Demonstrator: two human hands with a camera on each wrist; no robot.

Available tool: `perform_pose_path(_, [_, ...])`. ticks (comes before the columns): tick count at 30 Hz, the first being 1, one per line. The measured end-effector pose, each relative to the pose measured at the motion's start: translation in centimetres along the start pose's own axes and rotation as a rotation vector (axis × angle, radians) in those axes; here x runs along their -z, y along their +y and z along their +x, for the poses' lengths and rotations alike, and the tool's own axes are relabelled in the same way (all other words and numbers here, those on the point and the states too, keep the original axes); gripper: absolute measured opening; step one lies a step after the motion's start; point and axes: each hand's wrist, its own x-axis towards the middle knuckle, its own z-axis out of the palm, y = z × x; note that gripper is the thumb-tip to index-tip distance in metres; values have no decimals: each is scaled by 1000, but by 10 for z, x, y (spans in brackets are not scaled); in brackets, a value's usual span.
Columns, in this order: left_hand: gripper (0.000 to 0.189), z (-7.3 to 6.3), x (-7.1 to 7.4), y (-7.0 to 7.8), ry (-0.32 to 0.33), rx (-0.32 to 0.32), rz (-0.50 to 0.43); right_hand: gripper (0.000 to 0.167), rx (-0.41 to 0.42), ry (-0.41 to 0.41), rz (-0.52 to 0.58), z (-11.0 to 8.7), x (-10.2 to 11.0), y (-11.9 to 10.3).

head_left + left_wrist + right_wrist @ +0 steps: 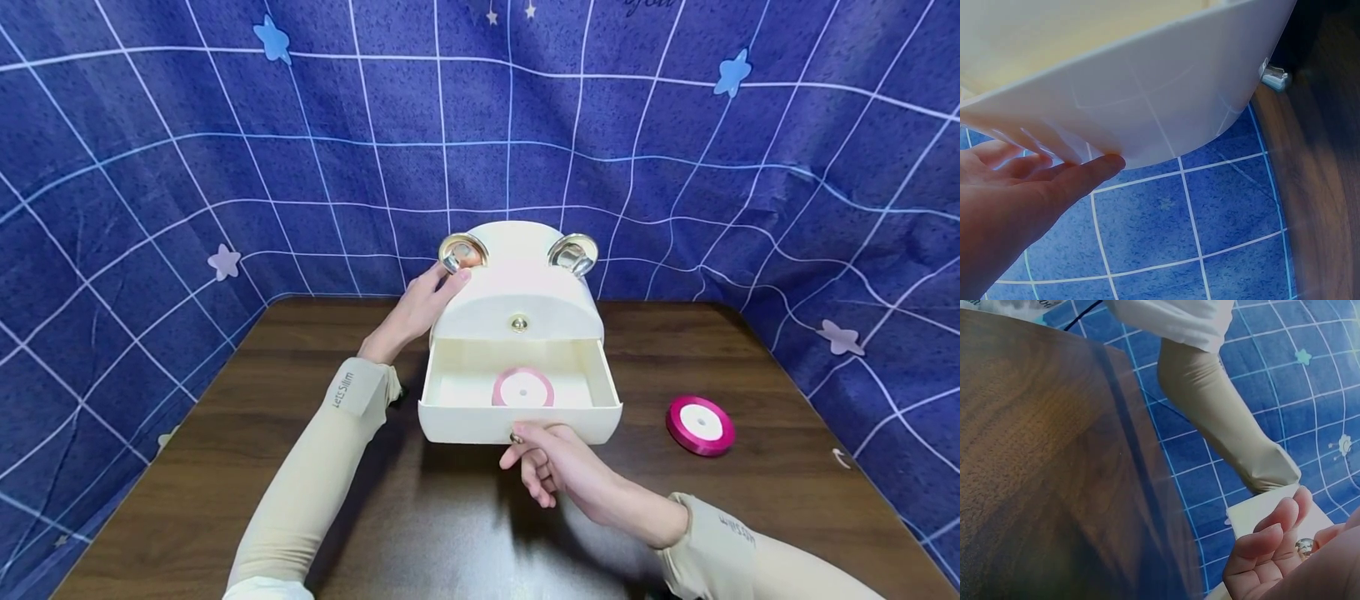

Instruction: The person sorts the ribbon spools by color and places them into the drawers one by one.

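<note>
A white storage box (513, 275) with two shiny ear-like rounds on top stands on the table, its lower drawer (457, 425) pulled out. Inside the drawer lies a pale pink ribbon roll (522, 392), its near edge hidden by the drawer front. My right hand (573, 471) pinches the small gold knob (1305, 547) on the drawer front between thumb and index finger; its other fingers curl loosely beneath. With extended fingers, my left hand (422, 307) rests against the box's left side, below the left ear (462, 252). The left wrist view shows its thumb touching the white wall (1147, 119).
To the right of the box, a deep pink ribbon roll (701, 425) lies flat on the brown wooden table (345, 517). The upper drawer, with its own gold knob (519, 323), is closed. A blue gridded cloth (315, 150) hangs behind and around the table.
</note>
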Motion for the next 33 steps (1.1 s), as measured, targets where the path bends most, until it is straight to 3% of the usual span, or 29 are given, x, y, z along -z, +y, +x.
perform_pose_path(15, [60,0,0,-1,2,1,-14,42,-8,17,4,10,6,-5])
perform_pose_path(33, [58,-1,-1,0,7,-2,-19,43,27,54,39,38,22,-10])
